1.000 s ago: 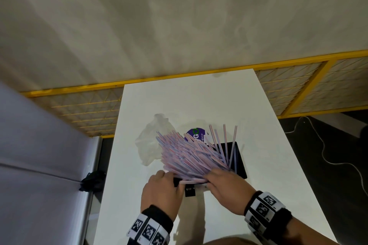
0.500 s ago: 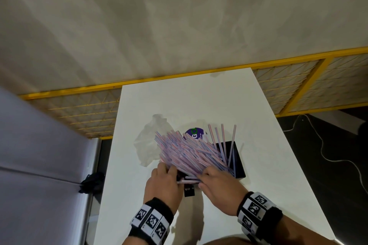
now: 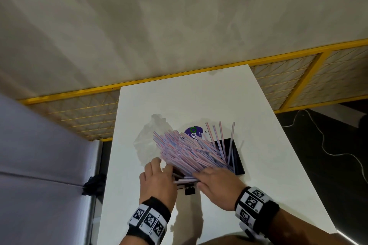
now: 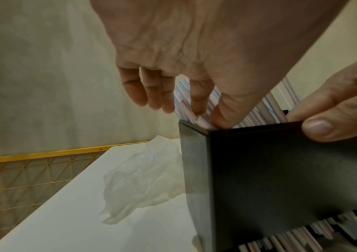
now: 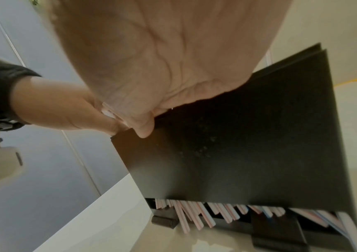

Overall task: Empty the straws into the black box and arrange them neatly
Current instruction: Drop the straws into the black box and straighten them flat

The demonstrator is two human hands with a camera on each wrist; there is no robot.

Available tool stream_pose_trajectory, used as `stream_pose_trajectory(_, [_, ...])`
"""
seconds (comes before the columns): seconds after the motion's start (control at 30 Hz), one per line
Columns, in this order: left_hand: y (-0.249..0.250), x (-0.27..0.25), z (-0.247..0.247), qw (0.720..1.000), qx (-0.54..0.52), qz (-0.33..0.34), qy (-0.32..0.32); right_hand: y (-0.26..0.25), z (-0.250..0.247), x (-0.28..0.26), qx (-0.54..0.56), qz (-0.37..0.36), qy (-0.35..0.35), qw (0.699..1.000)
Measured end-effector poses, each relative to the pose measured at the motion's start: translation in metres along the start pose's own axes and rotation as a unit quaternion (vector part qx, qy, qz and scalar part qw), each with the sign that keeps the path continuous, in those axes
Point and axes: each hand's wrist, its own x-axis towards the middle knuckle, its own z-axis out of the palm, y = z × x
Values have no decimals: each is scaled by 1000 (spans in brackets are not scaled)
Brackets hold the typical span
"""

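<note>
Striped straws [image 3: 191,151] fan leftward from the black box [image 3: 238,157] on the table [image 3: 268,145]. The left hand [image 3: 157,181] presses relaxed fingers on them. The right hand [image 3: 217,185] pinches the box's near wall.

Black wristbands [image 3: 256,210] bear black-and-white square markers.

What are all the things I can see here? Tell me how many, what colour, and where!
straws: a big bunch, too many to count, pink, blue and white striped, leaning out of the black box
black box: one, black, middle of the table
plastic bag: one, clear and crumpled, left of the box
purple label: one, purple, behind the straws
table: one, white
fence: one, yellow, behind the table
cable: one, white, on the dark floor to the right
left hand: one, at the box's near left corner
right hand: one, on the box's near edge
</note>
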Motion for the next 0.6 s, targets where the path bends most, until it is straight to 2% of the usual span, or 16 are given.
stream_pose_trajectory(0.17, [-1,-4,3,998,-52,8,-29,-2,-3,1,1,11,-13,1000])
stream_pose_trajectory(0.33, [0,-12,3,986,-160,0,-55,-7,-5,1,-15,20,2,1000])
stream_pose_trajectory(0.5, [11,-4,4,960,-268,44,-67,-8,-5,-1,4,27,19,999])
stream_pose_trajectory(0.6, [24,5,1,925,-370,46,-74,-8,-9,-2,36,31,23,999])
